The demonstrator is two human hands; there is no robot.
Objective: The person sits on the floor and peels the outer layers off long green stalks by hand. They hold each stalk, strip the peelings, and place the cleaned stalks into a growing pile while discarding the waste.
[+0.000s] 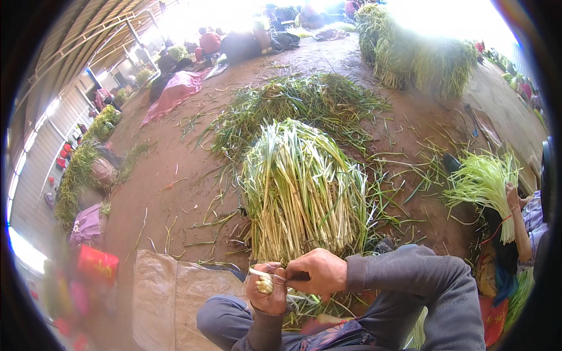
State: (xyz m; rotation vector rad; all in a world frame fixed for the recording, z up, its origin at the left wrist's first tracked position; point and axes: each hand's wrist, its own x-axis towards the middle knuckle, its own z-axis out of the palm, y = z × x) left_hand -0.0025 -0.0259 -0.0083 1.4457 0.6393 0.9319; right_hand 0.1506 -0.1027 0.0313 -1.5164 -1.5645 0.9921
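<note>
My left hand (274,296) is closed around a small bunch of leafy vegetable stalks, their white root ends (264,284) poking out between thumb and fingers. One white stalk lies across the top of that fist. Beside it, my right hand (324,270) has thumb and forefinger pinched on a thin pale strand at the left thumb. Just beyond both hands stands a large bundle of long green-leaved stalks (303,202), pale yellow at its base. Loose green stalks (303,307) lie partly hidden under my forearms.
A heap of green leaves (303,98) lies behind the bundle. To my left is a tan woven sheet (175,298). At right, another person's hand (513,197) grips pale green stalks (483,180). Tall stacked greens (417,61) stand farther back, and a pink sheet (180,90) lies at far left.
</note>
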